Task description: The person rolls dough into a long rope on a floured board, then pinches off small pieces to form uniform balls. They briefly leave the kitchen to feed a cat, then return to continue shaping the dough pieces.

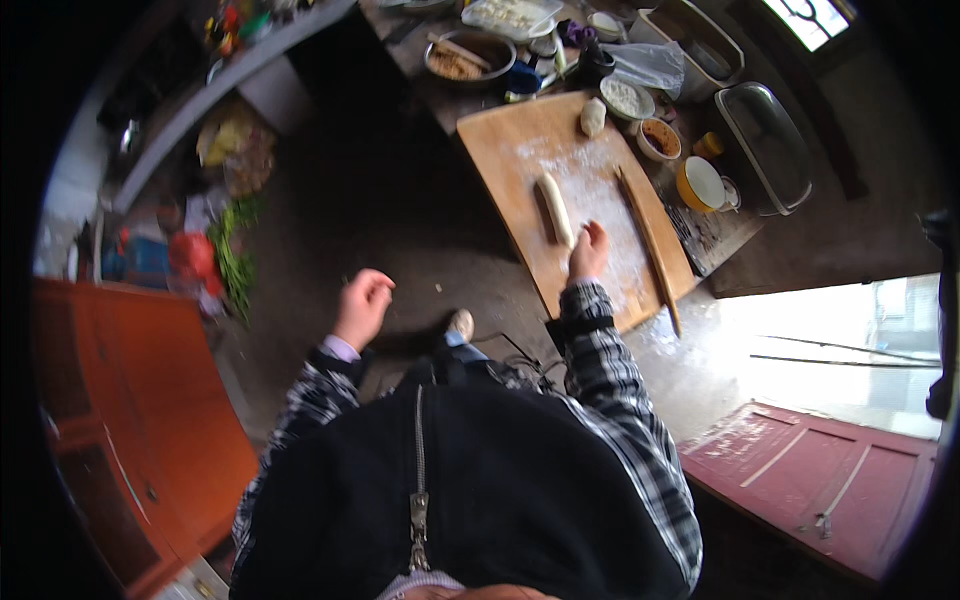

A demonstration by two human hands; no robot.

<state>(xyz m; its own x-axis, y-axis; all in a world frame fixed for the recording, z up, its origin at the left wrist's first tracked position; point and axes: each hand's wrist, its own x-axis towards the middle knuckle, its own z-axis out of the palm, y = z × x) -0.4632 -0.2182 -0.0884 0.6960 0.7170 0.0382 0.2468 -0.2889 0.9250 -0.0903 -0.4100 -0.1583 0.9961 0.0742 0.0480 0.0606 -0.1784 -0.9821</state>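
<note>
A floured wooden board (525, 161) lies on the table. On it rests a long roll of dough (554, 208), with a lump of dough (592, 118) near the far edge. My right hand (589, 253) is over the board at the near end of the roll, its fingers slightly curled; whether it touches or grips anything is unclear. To the right of this hand, a wooden rolling pin (649, 247) lies along the board, its near end past the edge. My left hand (365, 304) hovers away from the board over the floor, fingers loosely bent, with no object visible in it.
Beyond the board stand a metal bowl (506, 54) of filling, a bowl of flour (627, 98), a bowl of red sauce (660, 139) and a yellow bowl (700, 184). A clear lidded container (765, 150) is at right. An orange cabinet (161, 420) stands at left, a red door (817, 480) at right.
</note>
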